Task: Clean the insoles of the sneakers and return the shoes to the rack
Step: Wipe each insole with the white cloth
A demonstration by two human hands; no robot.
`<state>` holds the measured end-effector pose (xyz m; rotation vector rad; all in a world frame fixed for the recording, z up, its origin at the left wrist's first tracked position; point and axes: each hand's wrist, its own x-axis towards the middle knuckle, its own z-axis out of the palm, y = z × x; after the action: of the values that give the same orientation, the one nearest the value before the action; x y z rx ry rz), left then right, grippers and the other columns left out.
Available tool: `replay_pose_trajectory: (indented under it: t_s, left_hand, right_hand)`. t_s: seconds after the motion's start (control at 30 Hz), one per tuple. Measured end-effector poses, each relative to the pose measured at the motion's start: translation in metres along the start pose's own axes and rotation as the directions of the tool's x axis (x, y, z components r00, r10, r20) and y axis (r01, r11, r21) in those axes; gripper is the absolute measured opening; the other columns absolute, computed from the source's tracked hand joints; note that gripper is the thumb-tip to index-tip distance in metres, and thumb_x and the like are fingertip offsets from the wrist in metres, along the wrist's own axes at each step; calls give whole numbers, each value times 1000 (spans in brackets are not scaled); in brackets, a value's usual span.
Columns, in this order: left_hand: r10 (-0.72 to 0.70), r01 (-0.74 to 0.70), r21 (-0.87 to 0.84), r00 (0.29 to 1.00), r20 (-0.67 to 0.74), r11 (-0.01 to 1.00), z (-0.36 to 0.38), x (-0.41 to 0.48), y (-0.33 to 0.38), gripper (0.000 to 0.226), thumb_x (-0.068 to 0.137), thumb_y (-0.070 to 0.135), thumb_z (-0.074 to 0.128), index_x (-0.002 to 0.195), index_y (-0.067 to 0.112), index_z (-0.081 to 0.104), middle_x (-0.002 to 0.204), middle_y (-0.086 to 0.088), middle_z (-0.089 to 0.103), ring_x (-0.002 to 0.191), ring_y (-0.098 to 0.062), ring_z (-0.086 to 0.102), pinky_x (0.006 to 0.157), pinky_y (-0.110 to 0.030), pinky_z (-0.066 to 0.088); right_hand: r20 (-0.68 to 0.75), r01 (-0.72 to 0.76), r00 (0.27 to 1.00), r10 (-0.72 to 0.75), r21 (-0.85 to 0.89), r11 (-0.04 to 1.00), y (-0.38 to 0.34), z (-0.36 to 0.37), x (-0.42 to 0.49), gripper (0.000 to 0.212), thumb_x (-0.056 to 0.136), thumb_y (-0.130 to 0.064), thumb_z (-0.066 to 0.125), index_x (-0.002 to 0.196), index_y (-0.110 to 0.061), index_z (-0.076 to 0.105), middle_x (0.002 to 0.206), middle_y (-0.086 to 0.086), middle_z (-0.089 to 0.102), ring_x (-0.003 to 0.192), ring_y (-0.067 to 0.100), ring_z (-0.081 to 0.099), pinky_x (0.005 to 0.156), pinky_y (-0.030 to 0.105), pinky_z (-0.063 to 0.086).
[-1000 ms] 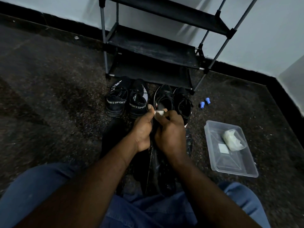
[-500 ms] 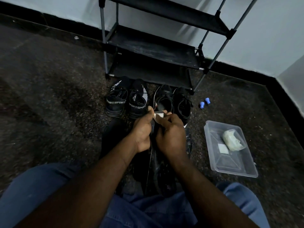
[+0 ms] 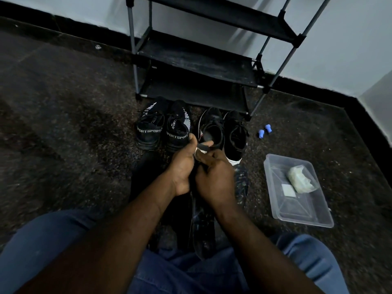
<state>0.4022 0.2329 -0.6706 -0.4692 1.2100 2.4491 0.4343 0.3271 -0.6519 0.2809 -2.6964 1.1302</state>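
Note:
My left hand (image 3: 182, 166) grips a black insole (image 3: 201, 228) that runs from my lap up between both hands. My right hand (image 3: 214, 179) pinches a small white wipe (image 3: 200, 151) against the insole's upper end, whose dark tip (image 3: 205, 147) shows above my fingers. On the floor just beyond stand two pairs of black sneakers: one with SPORT lettering (image 3: 151, 129) and one with white soles (image 3: 235, 136). The black shoe rack (image 3: 197, 60) stands behind them against the wall, with nothing on the shelves in view.
A clear plastic tray (image 3: 305, 216) lies on the floor to my right, holding a packet of wipes (image 3: 300, 179) and a white square. Two small blue caps (image 3: 264, 130) sit beside the rack's foot. More dark insoles (image 3: 241, 181) lie under my hands. My knees fill the bottom.
My hands stay nearly in place. The wipe has slid a little down the insole toward me, so the insole's dark tip now shows above it.

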Motion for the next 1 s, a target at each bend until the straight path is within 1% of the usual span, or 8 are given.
replay_pose_trajectory:
  t_s: [0.1, 0.23, 0.33, 0.47, 0.67, 0.77, 0.9, 1.0]
  left_hand:
    - [13, -13, -39, 1000, -10, 999, 2, -2, 4, 77, 99, 70, 27, 142, 14, 57, 125, -18, 70, 117, -34, 66, 107, -47, 49]
    - [30, -25, -222, 999, 17, 975, 4, -3, 4, 77, 100, 64, 34, 147, 4, 45, 103, -18, 70, 89, -36, 72, 97, -56, 54]
    - [25, -21, -213, 999, 20, 977, 3, -1, 2, 81, 99, 67, 33, 147, 3, 47, 109, -18, 72, 101, -40, 69, 105, -57, 49]
    - [-15, 20, -217, 999, 29, 976, 1, -1, 10, 84, 95, 78, 25, 137, 12, 53, 140, -22, 59, 135, -41, 53, 116, -52, 40]
    - [3, -15, -344, 999, -37, 939, -1, -1, 21, 88, 92, 76, 38, 143, 4, 49, 127, -22, 67, 97, -40, 73, 86, -56, 60]
    - [4, -17, -321, 999, -43, 947, -4, 0, 23, 91, 90, 75, 43, 144, 2, 47, 134, -22, 63, 104, -41, 70, 89, -58, 58]
    - [-15, 10, -155, 999, -31, 988, -7, 0, 18, 92, 93, 78, 35, 145, 4, 52, 143, -21, 57, 126, -38, 60, 104, -49, 49]
    - [-17, 18, -107, 1000, 14, 994, -4, -6, 20, 88, 96, 74, 34, 147, 5, 52, 142, -21, 58, 115, -31, 64, 100, -39, 52]
  right_hand:
    - [37, 41, 999, -41, -4, 999, -4, -4, -9, 33, 85, -9, 58, 108, -18, 80, 98, 8, 66, 88, 21, 63, 75, 19, 41]
    - [51, 63, 997, -64, 22, 998, -6, -6, -32, 35, 83, -11, 55, 107, -18, 80, 108, 6, 67, 91, 20, 64, 79, 28, 53]
    - [6, -6, 1000, 6, 27, 1000, -7, -4, -29, 38, 83, -14, 54, 110, -19, 80, 106, 3, 66, 95, 19, 63, 84, 23, 51]
    - [-36, -50, 998, 50, 3, 999, -19, -2, -8, 43, 78, -14, 50, 108, -17, 81, 100, 3, 65, 94, 21, 61, 86, 25, 50]
    - [-15, 82, 996, -83, -59, 995, -21, -2, -24, 37, 80, -11, 59, 109, -19, 79, 109, 3, 74, 97, 18, 65, 86, 19, 45]
    - [-32, 64, 997, -64, 12, 998, -20, -6, -27, 30, 81, -12, 65, 104, -23, 81, 101, -4, 78, 92, 13, 70, 86, 20, 51]
    - [-213, -95, 969, 128, 161, 982, -25, -14, -2, 26, 85, -13, 67, 105, -24, 80, 95, -7, 78, 84, 8, 71, 80, 30, 58]
    - [-150, -47, 988, 47, 3, 999, -25, -11, 13, 26, 87, -13, 64, 106, -21, 80, 100, 2, 77, 90, 20, 71, 82, 31, 56]
